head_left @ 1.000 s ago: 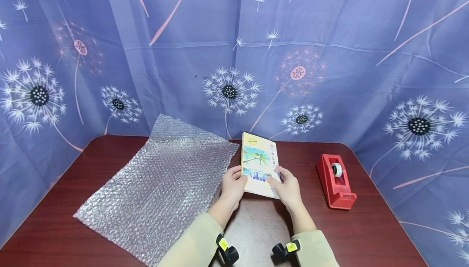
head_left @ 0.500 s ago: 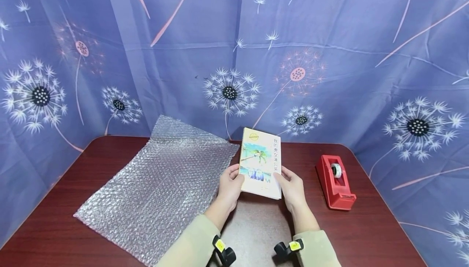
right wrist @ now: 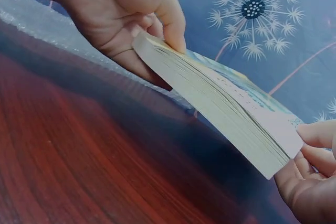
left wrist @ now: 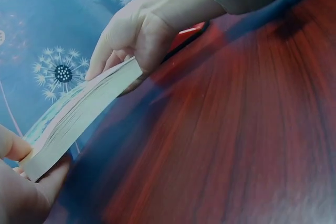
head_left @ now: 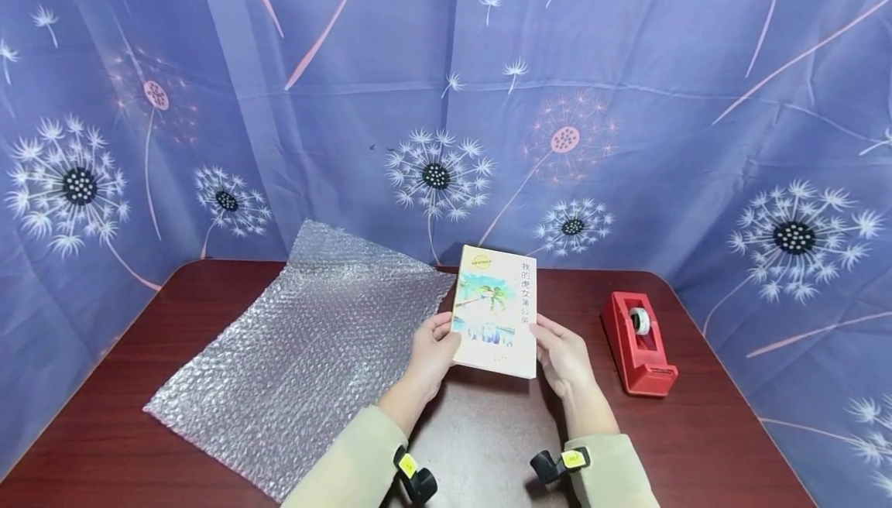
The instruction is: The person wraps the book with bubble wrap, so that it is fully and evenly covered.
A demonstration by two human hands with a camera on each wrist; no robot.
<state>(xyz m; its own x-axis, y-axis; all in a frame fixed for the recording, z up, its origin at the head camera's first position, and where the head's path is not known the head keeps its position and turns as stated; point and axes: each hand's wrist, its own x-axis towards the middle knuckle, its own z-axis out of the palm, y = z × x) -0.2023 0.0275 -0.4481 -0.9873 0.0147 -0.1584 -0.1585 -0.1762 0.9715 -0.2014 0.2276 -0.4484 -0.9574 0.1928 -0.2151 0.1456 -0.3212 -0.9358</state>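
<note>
A paperback book (head_left: 491, 310) with a palm-tree picture on its pale cover is held up above the table, front cover facing up. My left hand (head_left: 433, 349) grips its left edge, thumb on the cover and fingers underneath. On the opposite edge my right hand (head_left: 563, 357) pinches the book the same way. Both wrist views show the book's page edges (left wrist: 84, 116) raised off the tabletop, and the right wrist view shows the thick block of pages (right wrist: 215, 114) between the two hands. A sheet of bubble wrap (head_left: 300, 345) lies flat to the left of the book.
On the right of the dark red wooden table (head_left: 704, 446) stands a red tape dispenser (head_left: 637, 345) with a roll of clear tape (head_left: 639, 321). A blue curtain (head_left: 334, 144) with dandelion prints hangs behind the table.
The book has turned to face me more squarely and tilted flatter. My right hand has shifted to the right along with its edge; the left hand has moved slightly left.
</note>
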